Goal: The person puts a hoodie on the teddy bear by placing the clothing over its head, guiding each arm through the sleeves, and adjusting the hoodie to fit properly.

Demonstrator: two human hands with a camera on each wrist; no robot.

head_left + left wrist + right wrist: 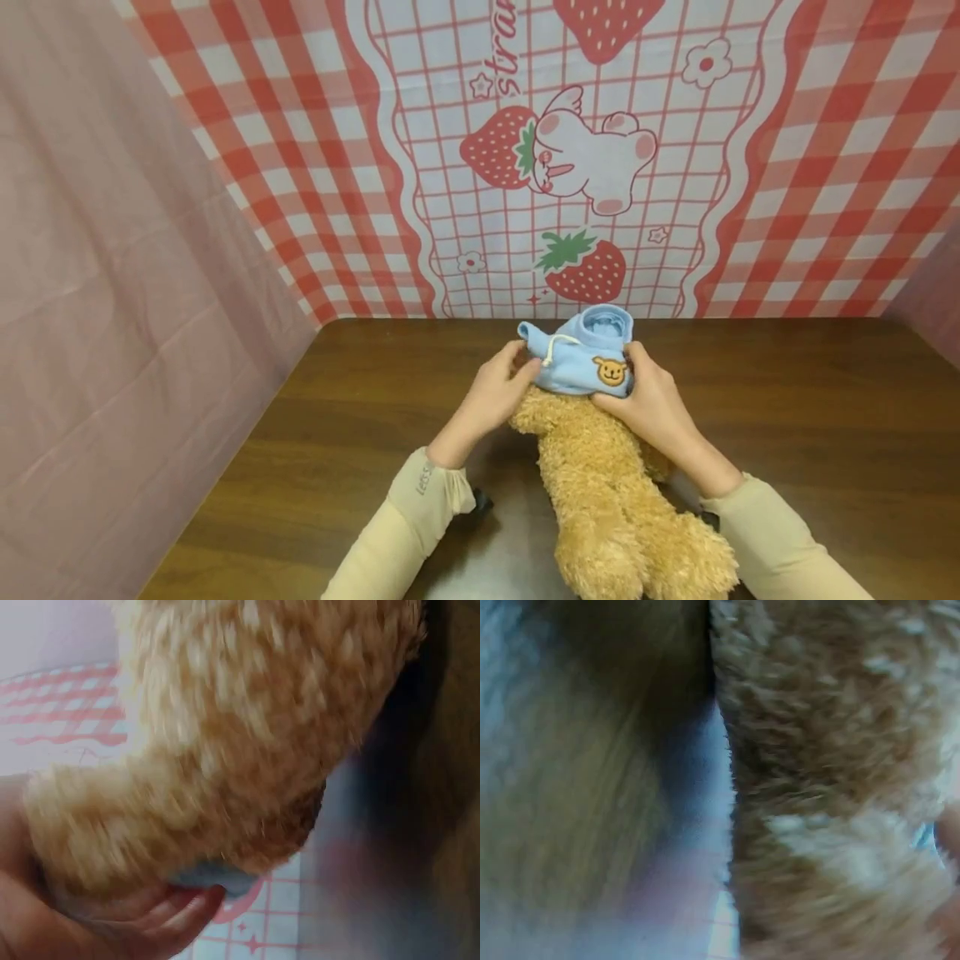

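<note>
You are holding a small light-blue top point(573, 379) around the upper end of a golden-brown plush bear point(592, 458), just below and right of the centre of the head view. The top works like a fabric pouch: the bear's upper end is inside it, hidden from view, while the fuzzy body and legs stretch out toward the bottom edge. At the top's far end, a round opening point(606, 322) shows only folds of blue cloth within. On its front are a cream cord point(552, 348) and an orange animal-face patch point(611, 372).

Your left hand point(497, 385) is curled at the top's left edge, thumb in front; the left wrist view shows the bear's arm lying against that hand, with blue cloth by the fingertips. Your right hand point(654, 402) grips the right edge, thumb across the lower hem. The right wrist view is mostly blurred fur.

Beneath the bear is a dark wooden table point(322, 467). A red-and-white strawberry cloth point(442, 200) fills the upper frame, and pale pink fabric point(142, 300) hangs at left.
</note>
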